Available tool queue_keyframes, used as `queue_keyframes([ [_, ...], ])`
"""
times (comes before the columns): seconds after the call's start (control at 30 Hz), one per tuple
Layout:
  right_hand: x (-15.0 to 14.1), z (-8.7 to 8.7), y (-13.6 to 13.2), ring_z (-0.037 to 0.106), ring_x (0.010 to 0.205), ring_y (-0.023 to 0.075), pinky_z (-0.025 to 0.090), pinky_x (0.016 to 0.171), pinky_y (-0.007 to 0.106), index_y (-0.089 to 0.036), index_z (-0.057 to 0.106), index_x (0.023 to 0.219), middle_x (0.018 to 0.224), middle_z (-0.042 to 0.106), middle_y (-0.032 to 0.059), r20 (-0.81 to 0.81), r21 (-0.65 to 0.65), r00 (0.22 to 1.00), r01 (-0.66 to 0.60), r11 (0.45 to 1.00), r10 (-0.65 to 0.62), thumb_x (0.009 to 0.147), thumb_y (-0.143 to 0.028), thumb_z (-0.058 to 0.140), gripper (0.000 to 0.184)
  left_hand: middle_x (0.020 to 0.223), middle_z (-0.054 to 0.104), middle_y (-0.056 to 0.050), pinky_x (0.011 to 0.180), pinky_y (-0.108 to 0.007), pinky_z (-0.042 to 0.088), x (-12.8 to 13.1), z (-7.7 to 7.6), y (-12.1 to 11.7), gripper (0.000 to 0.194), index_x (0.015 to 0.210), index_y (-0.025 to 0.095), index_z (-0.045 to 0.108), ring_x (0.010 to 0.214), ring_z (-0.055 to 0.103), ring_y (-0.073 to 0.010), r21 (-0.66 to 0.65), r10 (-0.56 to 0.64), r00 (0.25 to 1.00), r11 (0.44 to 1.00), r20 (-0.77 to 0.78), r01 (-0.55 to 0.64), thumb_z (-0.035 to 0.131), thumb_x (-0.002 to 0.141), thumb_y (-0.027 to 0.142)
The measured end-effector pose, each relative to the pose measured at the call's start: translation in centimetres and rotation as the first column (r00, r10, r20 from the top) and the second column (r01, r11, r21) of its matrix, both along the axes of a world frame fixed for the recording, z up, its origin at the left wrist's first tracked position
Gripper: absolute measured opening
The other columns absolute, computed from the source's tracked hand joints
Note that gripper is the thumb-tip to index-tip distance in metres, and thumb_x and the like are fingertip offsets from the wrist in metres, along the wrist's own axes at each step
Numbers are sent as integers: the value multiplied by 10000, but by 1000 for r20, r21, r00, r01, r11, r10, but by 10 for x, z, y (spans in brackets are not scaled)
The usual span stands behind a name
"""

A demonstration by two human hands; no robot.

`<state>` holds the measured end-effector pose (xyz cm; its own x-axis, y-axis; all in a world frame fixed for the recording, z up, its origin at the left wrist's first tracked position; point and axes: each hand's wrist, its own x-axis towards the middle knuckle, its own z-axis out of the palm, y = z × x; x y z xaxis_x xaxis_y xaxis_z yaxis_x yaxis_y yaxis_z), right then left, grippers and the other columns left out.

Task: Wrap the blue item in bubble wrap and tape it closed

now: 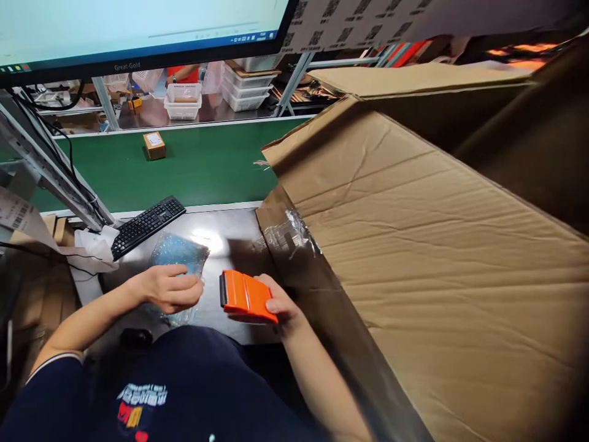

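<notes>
My right hand [280, 305] is closed around an orange handheld scanner [246, 297], held just above the dark worktop near my body. My left hand [171, 288] grips a clear plastic bag holding something blue [177, 255], which lies on the worktop. The two hands are a short gap apart. Right beside the scanner rises the flap of a large open cardboard box [414, 245], with clear tape [292, 233] on its near corner.
A black keyboard [147, 224] lies behind my left hand. A green conveyor belt [207, 166] carries a small labelled carton [154, 145]. A monitor [138, 31] hangs above on a metal stand. White baskets [183, 101] and a person in red stand beyond the belt.
</notes>
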<state>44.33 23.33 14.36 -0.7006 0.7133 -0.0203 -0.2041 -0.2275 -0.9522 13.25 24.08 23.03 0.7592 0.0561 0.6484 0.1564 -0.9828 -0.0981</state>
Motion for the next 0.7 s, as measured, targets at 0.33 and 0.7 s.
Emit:
queue_keyframes([
  [0.33,21,63,-14,466,583,127,403,622,292,-202,522,587,546,506,-24,233,615,951,15,788,-201,882,-527,698,472,689,696,-29,577,-345,562,-40,-47,-16,467,922,249,764,595,654,-184,-758,668,711,575,219,-306,701,815,699],
  [0.7,11,48,-14,484,592,157,438,663,330,-229,556,591,540,495,-18,453,617,875,-171,769,-169,862,-503,704,413,614,574,6,561,-286,427,52,-62,-44,421,662,207,622,575,480,-127,-998,664,747,-63,-29,16,675,827,591],
])
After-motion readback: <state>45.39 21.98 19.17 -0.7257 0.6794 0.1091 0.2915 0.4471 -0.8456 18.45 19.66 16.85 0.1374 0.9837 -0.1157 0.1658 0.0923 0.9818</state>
